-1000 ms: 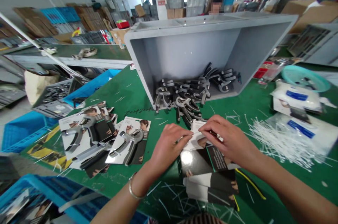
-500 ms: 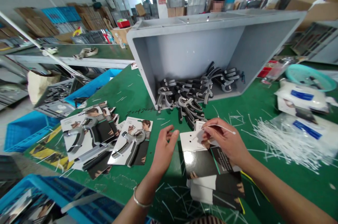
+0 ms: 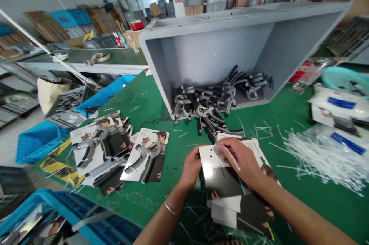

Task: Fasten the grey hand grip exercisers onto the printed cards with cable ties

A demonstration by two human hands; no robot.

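My left hand grips the left edge of a printed backing card that tops a small stack of cards on the green table. My right hand rests on the card's upper part and pinches a thin white plastic tie against it. Two small holes show near the card's top edge. Just beyond the card lies a heap of grey and black hand grippers, spilling from a grey crate that lies on its side.
Finished cards with hand grippers lie at the left. A pile of white ties and bagged packs are at the right. Blue crates stand at the left and near edges. Another person sits behind the grey crate.
My left hand has closed on the card's left edge. My right hand has brought the white tie down from above onto the card. The view has shifted slightly.
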